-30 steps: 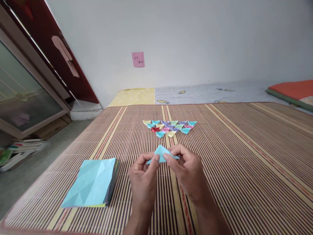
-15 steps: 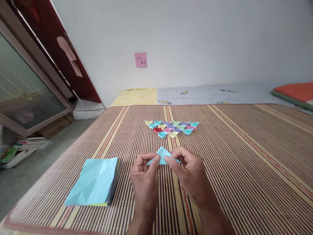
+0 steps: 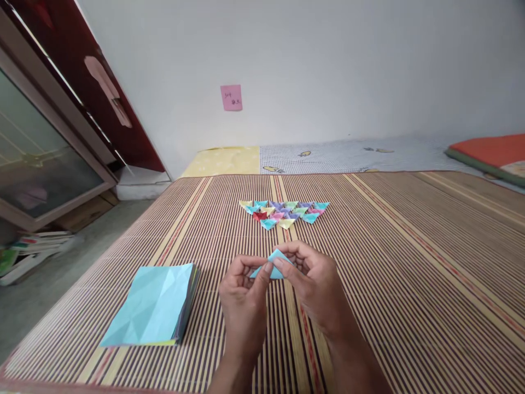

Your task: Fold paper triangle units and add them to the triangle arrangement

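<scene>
A light blue folded paper triangle (image 3: 276, 272) is held above the striped mat, its peak pointing away from me. My left hand (image 3: 246, 290) pinches its left side between thumb and fingers. On the other side my right hand (image 3: 314, 282) grips it, the thumb pressed on the front face near the middle and covering the right corner. Beyond the hands, several small folded paper boats (image 3: 287, 223) in mixed colours lie grouped in rows. To the left rests a stack of paper (image 3: 150, 303) with a creased light blue sheet on top.
The striped bamboo mat (image 3: 394, 262) covers the bed. Behind it runs a patterned sheet (image 3: 328, 156) along the wall, where a pink note (image 3: 231, 98) is stuck. An orange folded cloth (image 3: 492, 153) lies at the far right. A glass-paned door (image 3: 41, 148) stands at left.
My right hand has shifted its grip inward and upward over the paper triangle, hiding more of its right side. The whole view has moved slightly.
</scene>
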Demonstrator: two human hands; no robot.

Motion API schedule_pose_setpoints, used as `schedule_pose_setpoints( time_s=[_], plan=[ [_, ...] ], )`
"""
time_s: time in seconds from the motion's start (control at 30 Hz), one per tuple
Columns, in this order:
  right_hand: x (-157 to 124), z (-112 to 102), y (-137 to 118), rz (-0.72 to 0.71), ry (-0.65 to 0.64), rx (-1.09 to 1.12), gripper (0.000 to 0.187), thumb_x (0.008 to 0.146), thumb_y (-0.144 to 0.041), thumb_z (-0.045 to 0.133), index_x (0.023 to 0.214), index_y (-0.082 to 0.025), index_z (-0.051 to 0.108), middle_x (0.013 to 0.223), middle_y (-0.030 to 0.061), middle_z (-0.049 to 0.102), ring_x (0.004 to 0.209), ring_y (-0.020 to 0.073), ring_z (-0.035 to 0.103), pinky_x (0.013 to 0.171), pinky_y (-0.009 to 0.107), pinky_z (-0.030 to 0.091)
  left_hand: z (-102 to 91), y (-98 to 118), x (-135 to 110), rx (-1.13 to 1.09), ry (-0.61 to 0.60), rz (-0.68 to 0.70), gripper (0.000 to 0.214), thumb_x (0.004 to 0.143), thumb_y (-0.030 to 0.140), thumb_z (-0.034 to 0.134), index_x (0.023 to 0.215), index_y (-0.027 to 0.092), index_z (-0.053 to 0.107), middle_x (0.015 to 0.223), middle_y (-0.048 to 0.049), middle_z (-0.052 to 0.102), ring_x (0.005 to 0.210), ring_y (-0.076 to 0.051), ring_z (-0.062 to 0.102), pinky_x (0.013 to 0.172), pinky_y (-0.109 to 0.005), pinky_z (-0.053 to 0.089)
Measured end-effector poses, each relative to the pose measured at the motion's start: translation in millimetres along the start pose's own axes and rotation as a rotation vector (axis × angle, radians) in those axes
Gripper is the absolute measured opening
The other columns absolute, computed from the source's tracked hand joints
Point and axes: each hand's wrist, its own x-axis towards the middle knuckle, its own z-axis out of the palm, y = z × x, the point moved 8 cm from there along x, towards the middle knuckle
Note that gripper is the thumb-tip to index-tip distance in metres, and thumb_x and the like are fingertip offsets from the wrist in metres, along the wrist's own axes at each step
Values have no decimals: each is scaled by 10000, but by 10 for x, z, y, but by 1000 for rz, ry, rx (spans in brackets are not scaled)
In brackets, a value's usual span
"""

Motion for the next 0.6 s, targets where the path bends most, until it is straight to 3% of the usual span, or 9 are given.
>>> schedule_pose_setpoints(
  time_s=[0.23, 0.37, 0.6],
  plan=[
    [12, 0, -44, -22, -57, -18, 165, 872, -333, 717, 813, -181, 699, 724, 5, 677, 668, 153, 622, 630, 275, 504, 20, 9, 21, -28, -33, -35, 198, 813, 280, 813, 915, 187, 672, 786, -2, 703, 719, -141, 659, 670, -233, 524],
    [3, -28, 11, 0, -54, -6, 170, 886, -339, 704, 809, -187, 693, 723, -7, 658, 656, 145, 603, 606, 264, 478, 110, -24, 58, -22, -188, -90, 194, 827, 291, 799, 950, 192, 685, 809, -2, 706, 732, -138, 641, 677, -238, 502],
    [4, 46, 2, 36, -135, -60, 205, 877, -330, 698, 738, -179, 691, 657, -12, 619, 617, 140, 554, 575, 262, 427, 144, -113, 72, 111, -354, -213, 226, 762, 325, 843, 711, 168, 689, 684, 0, 648, 666, -142, 548, 657, -271, 422]
  ],
)
